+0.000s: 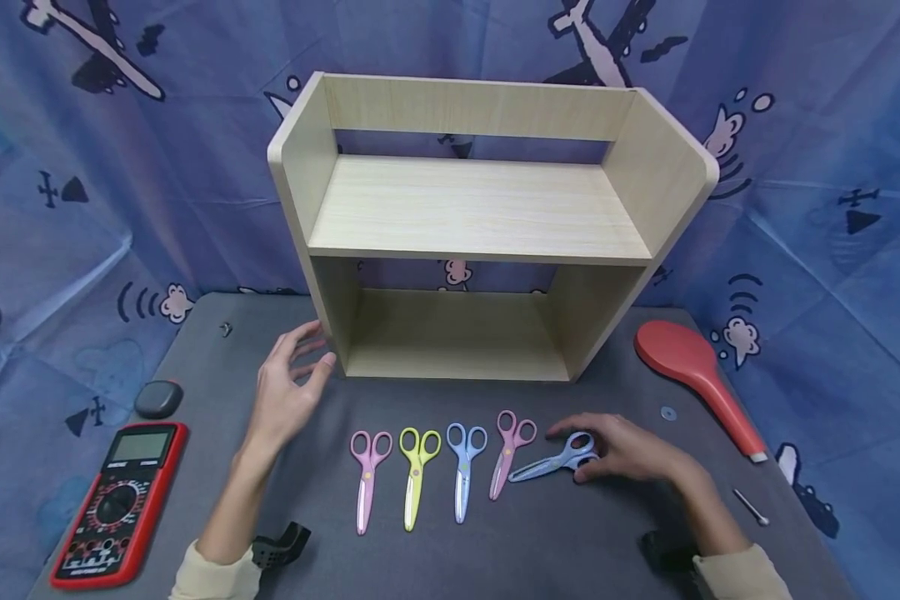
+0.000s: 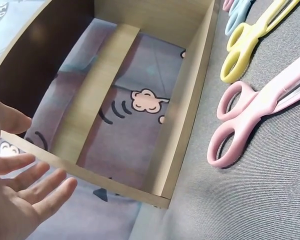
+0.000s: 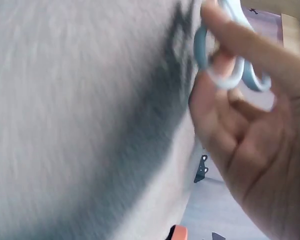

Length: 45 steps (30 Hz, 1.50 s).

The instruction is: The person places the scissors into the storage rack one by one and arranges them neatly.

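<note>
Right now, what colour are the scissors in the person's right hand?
Light blue. The scissors in the right hand show best in the head view.

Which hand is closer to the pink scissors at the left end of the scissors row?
The left hand. It is beyond those pink scissors and to their left, beside the shelf; the right hand is farther off, to their right, holding blue scissors.

Narrow lane btwn shelf (image 1: 476, 208) & scissors (image 1: 462, 475), multimeter (image 1: 120, 504) blocking far L, paddle (image 1: 693, 372) R.
</note>
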Motion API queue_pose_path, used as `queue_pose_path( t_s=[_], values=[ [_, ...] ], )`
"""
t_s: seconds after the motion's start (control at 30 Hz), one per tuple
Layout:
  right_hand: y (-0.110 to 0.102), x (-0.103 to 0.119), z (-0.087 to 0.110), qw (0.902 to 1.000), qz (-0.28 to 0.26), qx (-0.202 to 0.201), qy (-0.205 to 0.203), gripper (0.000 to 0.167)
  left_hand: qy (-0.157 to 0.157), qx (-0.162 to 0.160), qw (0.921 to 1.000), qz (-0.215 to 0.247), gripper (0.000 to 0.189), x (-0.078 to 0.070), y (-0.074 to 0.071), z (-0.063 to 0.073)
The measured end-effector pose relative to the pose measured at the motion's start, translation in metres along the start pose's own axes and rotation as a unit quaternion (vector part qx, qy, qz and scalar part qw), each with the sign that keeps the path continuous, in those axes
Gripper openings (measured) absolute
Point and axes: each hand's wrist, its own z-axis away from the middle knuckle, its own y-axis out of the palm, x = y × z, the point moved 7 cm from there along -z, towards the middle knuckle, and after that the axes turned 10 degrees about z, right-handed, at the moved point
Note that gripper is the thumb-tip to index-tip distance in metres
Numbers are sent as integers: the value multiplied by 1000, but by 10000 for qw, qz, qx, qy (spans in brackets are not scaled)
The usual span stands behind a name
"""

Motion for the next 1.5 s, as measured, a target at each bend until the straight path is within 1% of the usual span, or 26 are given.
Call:
queue_pose_path(
  t_s=[0.1,0.17,0.23,0.3,0.4,0.47,0.53,0.63,0.77,0.87,0.93,1.0,1.07,1.13,1.23,1.3,1.4,1.5],
  values=[
    [5,2,8,9960,-476,754,45,52,13,9,10000,7,51,1,0,1],
    [7,5,14,9900,-747,1195,57,50,12,15,10000,-4,51,1,0,1],
    [8,8,19,9836,-967,1524,23,50,15,14,10000,-13,51,1,0,1],
    [8,12,24,9779,-1161,1740,-67,51,18,8,10000,-5,51,1,0,1],
    [8,20,27,9695,-1465,1950,-263,52,26,-6,10000,-2,51,1,0,1],
    [6,26,29,9645,-1644,2030,-378,51,33,-10,10000,-5,51,0,0,0],
    [1,34,29,9632,-1745,1977,-517,48,40,-10,10000,-10,52,0,1,0],
    [-11,47,26,9674,-1744,1663,-773,45,50,-8,10000,-5,52,0,1,0],
    [-37,75,19,9731,-1757,951,-1144,48,43,-17,10000,-19,52,1,1,0],
    [-62,106,15,9738,-1748,310,-1423,53,42,-24,10000,-42,52,1,1,1],
    [-82,131,12,9728,-1544,-267,-1704,57,49,-30,10000,-54,52,1,0,1],
    [-102,157,9,9669,-1284,-863,-2027,60,49,-37,10000,-51,52,2,0,1],
    [-120,180,5,9569,-972,-1442,-2327,60,41,-46,9999,-88,52,2,1,1],
    [-137,201,-2,9462,-789,-1900,-2498,60,22,-55,9999,-141,52,2,1,0],
    [-160,225,-17,9355,-551,-2450,-2487,58,31,-66,9997,-212,52,2,3,1],
    [-171,239,-31,9322,-346,-2760,-2318,57,39,-71,9997,-215,53,1,3,1],
    [-183,256,-55,9326,1,-3036,-1951,57,59,-72,9998,-199,52,1,4,1],
    [-189,269,-83,9363,121,-3095,-1652,55,67,-88,9997,-201,52,0,3,1]
  ],
)
